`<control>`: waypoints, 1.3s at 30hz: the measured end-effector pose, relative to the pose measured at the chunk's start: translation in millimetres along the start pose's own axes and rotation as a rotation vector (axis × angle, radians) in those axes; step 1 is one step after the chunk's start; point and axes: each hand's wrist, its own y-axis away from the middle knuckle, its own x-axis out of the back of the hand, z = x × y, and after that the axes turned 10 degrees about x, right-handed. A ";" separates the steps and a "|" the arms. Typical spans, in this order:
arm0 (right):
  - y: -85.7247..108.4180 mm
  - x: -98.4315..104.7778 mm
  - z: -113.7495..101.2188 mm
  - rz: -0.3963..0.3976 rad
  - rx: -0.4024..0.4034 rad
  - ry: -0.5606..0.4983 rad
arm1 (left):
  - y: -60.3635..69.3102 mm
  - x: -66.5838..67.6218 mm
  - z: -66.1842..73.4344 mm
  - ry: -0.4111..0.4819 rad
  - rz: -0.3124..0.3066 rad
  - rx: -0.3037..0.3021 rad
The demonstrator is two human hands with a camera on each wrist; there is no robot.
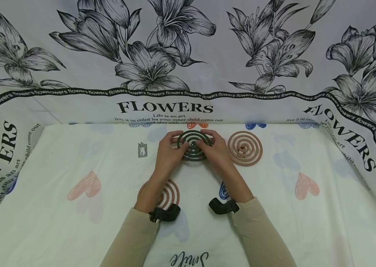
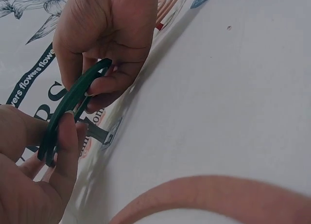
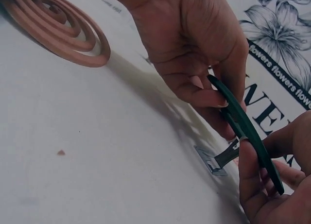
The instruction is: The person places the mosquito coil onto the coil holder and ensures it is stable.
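Observation:
A dark green mosquito coil [image 1: 193,144] is held between both hands at the back middle of the table. My left hand [image 1: 171,150] pinches its left edge, the thumb on top near the centre and fingers around the rim. On the opposite edge my right hand [image 1: 216,150] pinches it the same way. A small metal stand [image 3: 218,158] sits under the coil, its upright tab reaching up toward it; whether they touch, I cannot tell. Tilted edge-on, the green coil [image 2: 73,95] shows two layers in the left wrist view.
To the right of my hands lies a brown mosquito coil [image 1: 245,148]. Another brown coil [image 1: 171,194] is partly hidden under my left wrist. Left of my hands is a flat metal stand [image 1: 142,150]. A printed white cloth [image 1: 107,230] covers the table, and a flower-printed cloth [image 1: 254,107] stands behind.

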 end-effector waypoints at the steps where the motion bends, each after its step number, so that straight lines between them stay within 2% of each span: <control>1: 0.2 0.1 0.0 0.001 -0.004 -0.004 | 0.2 -0.2 0.0 0.011 -0.006 0.003; 9: 1.7 -0.4 0.9 -0.003 -0.031 -0.014 | -0.9 -1.7 -0.4 0.046 0.004 0.006; 13: 0.3 -2.6 0.5 -0.004 -0.003 -0.011 | -0.9 -2.0 -1.1 0.055 0.020 0.015; 20: 1.3 -3.2 -1.8 0.017 0.045 -0.027 | -0.9 -2.9 0.1 0.079 0.004 0.013; 30: 1.4 -7.6 -2.8 0.003 0.036 -0.019 | -0.2 0.4 0.1 0.023 0.043 0.025; 39: -0.6 -7.1 1.3 -0.001 0.001 0.003 | -1.3 -2.2 -1.3 0.004 0.038 0.011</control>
